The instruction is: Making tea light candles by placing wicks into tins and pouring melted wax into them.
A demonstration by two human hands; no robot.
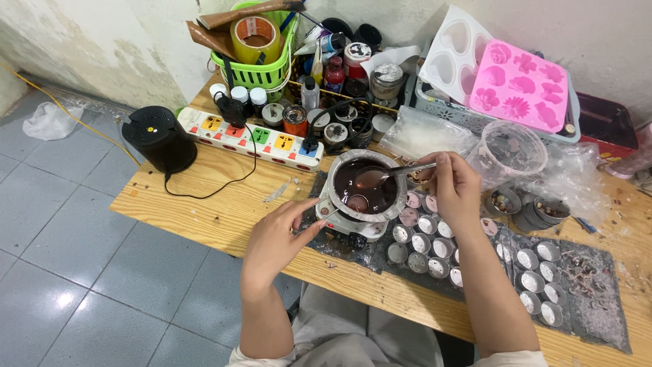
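Head view is showing the right hand (456, 187) gripping a spoon (380, 176) over the pot (363, 187) of dark liquid; the left hand (277, 238) is pinching the pot's thin handle (319, 216); small round tins (428, 234) are lying just beside the pot on the wooden table (204, 204).

Two moulds (499, 75), one pot (363, 187), one spoon (380, 175).

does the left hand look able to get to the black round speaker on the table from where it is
Probably yes. The left hand rests at the melting pot, holding a thin tool, and the wooden table between it and the black speaker bears only a thin cable. The hand would have to free itself first.
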